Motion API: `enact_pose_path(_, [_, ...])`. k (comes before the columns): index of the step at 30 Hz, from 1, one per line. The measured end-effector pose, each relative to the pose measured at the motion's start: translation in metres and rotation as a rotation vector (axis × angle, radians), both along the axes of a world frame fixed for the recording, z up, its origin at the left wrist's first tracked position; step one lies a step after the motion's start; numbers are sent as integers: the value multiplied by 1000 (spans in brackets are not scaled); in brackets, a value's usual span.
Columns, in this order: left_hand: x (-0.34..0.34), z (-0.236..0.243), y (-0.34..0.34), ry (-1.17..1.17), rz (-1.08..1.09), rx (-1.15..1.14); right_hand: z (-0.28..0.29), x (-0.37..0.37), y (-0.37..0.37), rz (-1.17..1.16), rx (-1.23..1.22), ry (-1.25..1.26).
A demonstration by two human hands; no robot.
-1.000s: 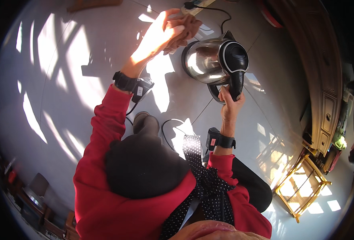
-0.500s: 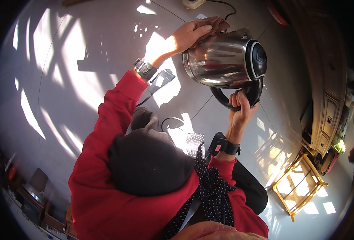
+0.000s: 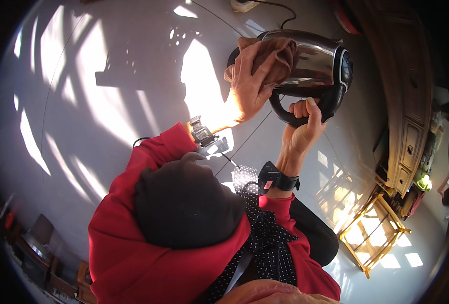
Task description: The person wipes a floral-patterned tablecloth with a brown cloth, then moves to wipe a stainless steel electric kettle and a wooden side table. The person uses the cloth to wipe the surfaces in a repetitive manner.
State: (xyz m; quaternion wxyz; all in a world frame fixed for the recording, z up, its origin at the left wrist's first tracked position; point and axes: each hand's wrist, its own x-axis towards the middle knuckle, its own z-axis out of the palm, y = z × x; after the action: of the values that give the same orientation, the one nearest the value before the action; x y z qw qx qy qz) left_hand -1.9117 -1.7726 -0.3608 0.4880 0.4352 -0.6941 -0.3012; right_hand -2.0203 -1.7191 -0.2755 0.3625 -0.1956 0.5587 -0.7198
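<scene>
A shiny steel electric kettle point(image 3: 315, 63) with a black lid and handle lies on its side in the air, its lid end toward the right. My right hand point(image 3: 303, 121) is closed round its black handle point(image 3: 331, 104), thumb uppermost. With my left hand point(image 3: 247, 83) I press a crumpled brown cloth point(image 3: 277, 58) against the kettle's body near its base. My fingers lie spread over the cloth, which hides part of the steel. Both wrists carry strapped-on devices below the hands.
Along the right stands a wooden cabinet point(image 3: 409, 131) with drawers. In front of its near end is a yellow wooden frame point(image 3: 371, 235), like a small stool. A pale object with a black cable point(image 3: 285, 23) lies at the top. Brown furniture point(image 3: 39, 253) lines the lower left.
My left hand and the cloth have come from the kettle's far side near its base over to the side facing me. The kettle has shifted slightly right. My right hand keeps its handle grip.
</scene>
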Motion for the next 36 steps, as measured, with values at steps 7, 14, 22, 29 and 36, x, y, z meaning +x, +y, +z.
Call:
enact_pose_path(7, [7,-11,7,-123,-95,-424,18,2,-10,-31,40,116])
enact_pose_path(14, [51,15,-21,31,-180,-331,27,2,-10,-45,35,95])
enact_pose_path(22, [21,44,-42,-108,-147,-521,31,8,-7,12,41,40])
enact_pose_path(29, [75,-6,-17,-254,-210,-332,29,-12,0,6,-23,50])
enact_pose_path(36, [43,47,-62,65,-98,-226,29,-7,6,28,8,16])
